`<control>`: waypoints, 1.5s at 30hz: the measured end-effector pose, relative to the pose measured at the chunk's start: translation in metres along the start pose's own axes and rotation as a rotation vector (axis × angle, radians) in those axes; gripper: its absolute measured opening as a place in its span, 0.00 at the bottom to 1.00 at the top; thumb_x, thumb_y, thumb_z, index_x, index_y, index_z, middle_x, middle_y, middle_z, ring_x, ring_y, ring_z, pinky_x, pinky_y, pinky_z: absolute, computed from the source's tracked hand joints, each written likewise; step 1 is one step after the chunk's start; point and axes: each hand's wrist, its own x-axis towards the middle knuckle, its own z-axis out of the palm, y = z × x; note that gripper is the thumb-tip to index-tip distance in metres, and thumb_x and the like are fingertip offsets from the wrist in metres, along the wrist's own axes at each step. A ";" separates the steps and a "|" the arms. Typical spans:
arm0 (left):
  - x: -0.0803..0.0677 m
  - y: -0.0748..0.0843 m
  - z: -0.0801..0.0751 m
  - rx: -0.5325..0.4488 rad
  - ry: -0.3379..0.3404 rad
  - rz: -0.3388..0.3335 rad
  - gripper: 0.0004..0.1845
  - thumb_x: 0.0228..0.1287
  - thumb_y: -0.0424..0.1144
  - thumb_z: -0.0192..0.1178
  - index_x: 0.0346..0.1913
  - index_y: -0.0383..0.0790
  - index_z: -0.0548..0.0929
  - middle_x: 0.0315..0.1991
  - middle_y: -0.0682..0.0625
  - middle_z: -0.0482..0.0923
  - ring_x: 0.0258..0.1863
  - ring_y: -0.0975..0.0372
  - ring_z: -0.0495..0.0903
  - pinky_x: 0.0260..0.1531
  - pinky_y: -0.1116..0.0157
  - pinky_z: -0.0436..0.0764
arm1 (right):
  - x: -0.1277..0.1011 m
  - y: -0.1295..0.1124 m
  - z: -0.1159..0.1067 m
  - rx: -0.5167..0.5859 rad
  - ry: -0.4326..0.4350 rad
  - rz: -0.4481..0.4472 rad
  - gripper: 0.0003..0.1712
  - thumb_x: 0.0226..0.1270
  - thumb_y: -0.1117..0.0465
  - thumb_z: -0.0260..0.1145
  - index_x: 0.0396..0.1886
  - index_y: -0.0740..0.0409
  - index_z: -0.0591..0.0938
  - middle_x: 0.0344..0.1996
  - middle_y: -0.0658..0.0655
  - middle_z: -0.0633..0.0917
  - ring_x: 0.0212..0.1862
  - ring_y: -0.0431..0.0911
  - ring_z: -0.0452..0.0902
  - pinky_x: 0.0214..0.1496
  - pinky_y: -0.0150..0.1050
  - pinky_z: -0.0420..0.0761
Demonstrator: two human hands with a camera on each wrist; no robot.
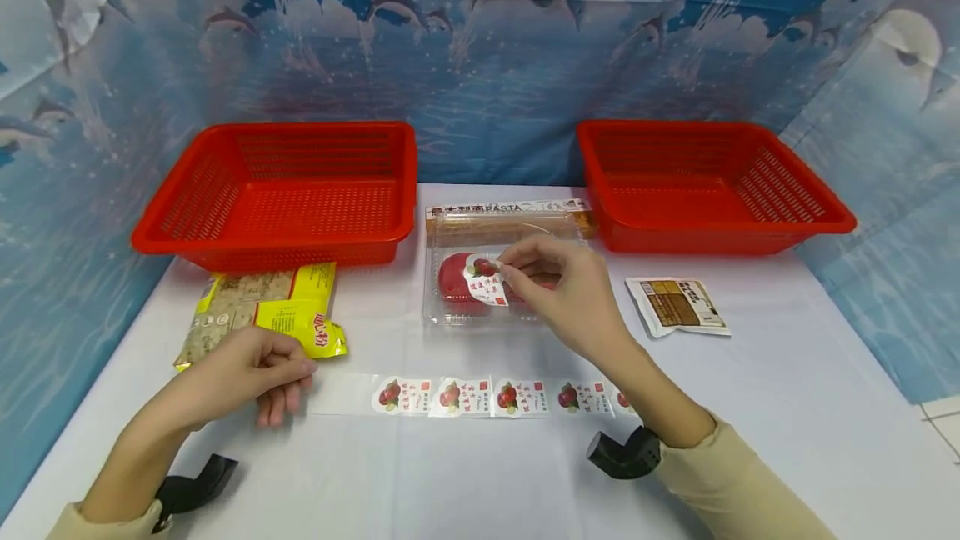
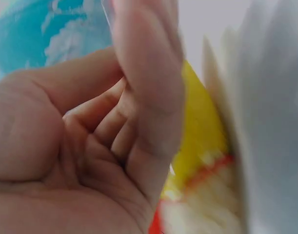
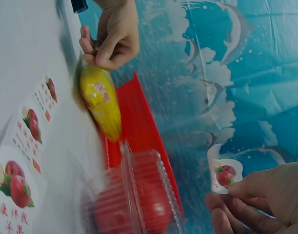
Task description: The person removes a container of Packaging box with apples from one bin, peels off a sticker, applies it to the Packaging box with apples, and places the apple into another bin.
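My right hand [image 1: 566, 290] pinches the edge of a white apple-print sticker [image 1: 487, 279] between thumb and forefinger. In the head view, the sticker overlaps a clear plastic clamshell box [image 1: 442, 311] with red apples [image 1: 455, 277] inside; whether they touch cannot be told. The right wrist view shows the sticker [image 3: 226, 174] at my fingertips, one edge bent up. My left hand [image 1: 247, 377], fingers loosely curled with thumb near forefinger, hovers beside a yellow food bag [image 1: 300, 315]. Just right of it lies a strip of stickers [image 1: 461, 397], partly behind my right forearm. I see nothing held there.
Red plastic baskets stand at the back left [image 1: 273, 244] and back right [image 1: 720, 236]. A package labelled PASTA [image 1: 510, 207] lies behind the clamshell. Right of my right hand is a small brown-and-white packet [image 1: 677, 307]. A dolphin-print curtain [image 1: 495, 90] encloses the white table [image 1: 480, 482].
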 end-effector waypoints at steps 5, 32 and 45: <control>0.012 0.043 0.011 0.089 0.046 0.075 0.12 0.73 0.42 0.68 0.36 0.35 0.85 0.24 0.41 0.84 0.18 0.54 0.83 0.22 0.59 0.86 | 0.006 0.008 -0.008 -0.009 0.027 0.031 0.07 0.70 0.59 0.75 0.46 0.51 0.90 0.40 0.51 0.92 0.41 0.43 0.88 0.48 0.30 0.87; 0.162 0.151 0.060 -0.074 0.294 0.288 0.07 0.70 0.35 0.70 0.38 0.32 0.89 0.31 0.32 0.87 0.19 0.47 0.85 0.22 0.60 0.87 | 0.024 0.030 -0.016 0.065 0.084 0.058 0.07 0.70 0.61 0.74 0.45 0.57 0.90 0.38 0.57 0.92 0.36 0.47 0.90 0.47 0.32 0.89; 0.182 0.143 0.075 -0.058 0.368 0.241 0.07 0.73 0.37 0.67 0.40 0.36 0.86 0.33 0.33 0.84 0.19 0.45 0.83 0.20 0.61 0.85 | 0.039 0.046 -0.012 -0.013 0.034 0.110 0.14 0.67 0.61 0.77 0.50 0.58 0.88 0.41 0.57 0.91 0.41 0.48 0.89 0.48 0.38 0.90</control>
